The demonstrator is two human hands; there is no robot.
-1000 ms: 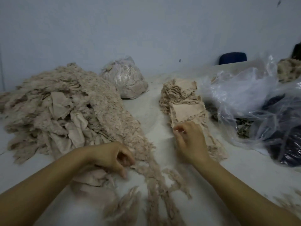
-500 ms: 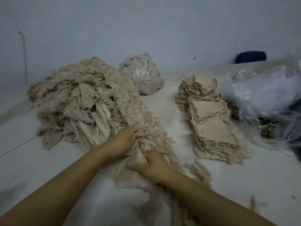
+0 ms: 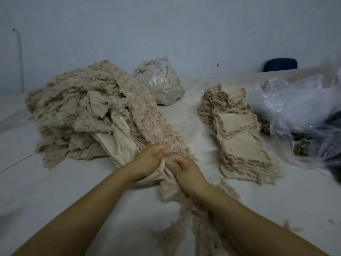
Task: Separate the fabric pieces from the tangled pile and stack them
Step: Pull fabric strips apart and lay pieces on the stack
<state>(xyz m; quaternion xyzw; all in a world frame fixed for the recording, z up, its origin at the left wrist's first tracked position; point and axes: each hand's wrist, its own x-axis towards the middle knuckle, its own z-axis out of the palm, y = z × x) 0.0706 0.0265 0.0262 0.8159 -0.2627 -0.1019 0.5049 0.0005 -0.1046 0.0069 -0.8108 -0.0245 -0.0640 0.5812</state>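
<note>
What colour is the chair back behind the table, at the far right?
Dark blue; the chair back shows only in the head view.

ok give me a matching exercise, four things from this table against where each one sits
Things
1. big tangled beige fabric pile
2. neat stack of flat beige fabric pieces
3. tied clear bag of beige scraps
4. crumpled loose clear plastic sheeting

Places
A. far right
B. left of the hands
C. at the back, by the wall
D. right of the hands, mid table

Pairs: 1-B, 2-D, 3-C, 4-A
</note>
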